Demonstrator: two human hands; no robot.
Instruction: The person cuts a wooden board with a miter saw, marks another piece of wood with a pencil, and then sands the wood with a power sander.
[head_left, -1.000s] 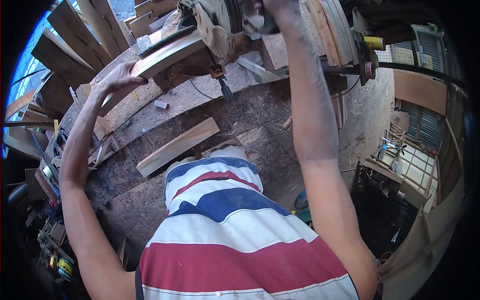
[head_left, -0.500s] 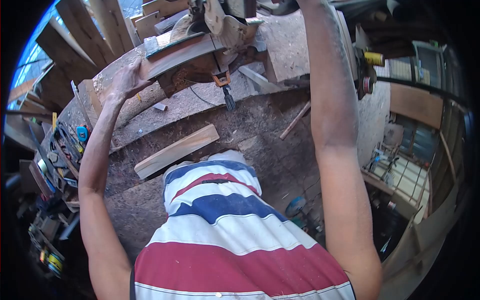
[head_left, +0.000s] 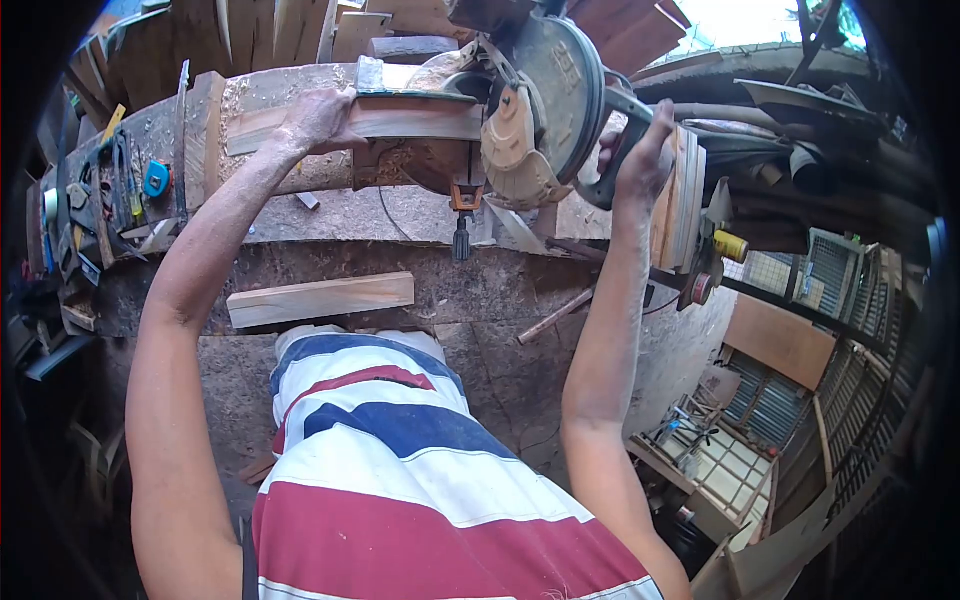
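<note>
A miter saw point(head_left: 550, 110) with a round blade guard stands on the workbench at the top centre. My right hand point(head_left: 645, 155) is wrapped round the saw's dark handle, to the right of the guard. My left hand point(head_left: 322, 118) presses on a long wooden board point(head_left: 415, 118), which lies against the saw's fence left of the blade. Some of its fingers are hidden from view. Below the saw table an orange and black clamp point(head_left: 464, 205) points downward. The lower edge of the guard is close to the board's right end.
A loose wood block point(head_left: 320, 298) lies between the bench and my body. A blue tape measure point(head_left: 157, 178) and hand tools are at the left. Planks lean behind the bench. A thin stick point(head_left: 556, 316) is below the saw, and a yellow-ended item point(head_left: 730, 246) at the right.
The view has swung toward the right and up, showing the saw more fully. My right hand, cut off at the top edge before, now shows on the saw handle. My left hand stays at the board.
</note>
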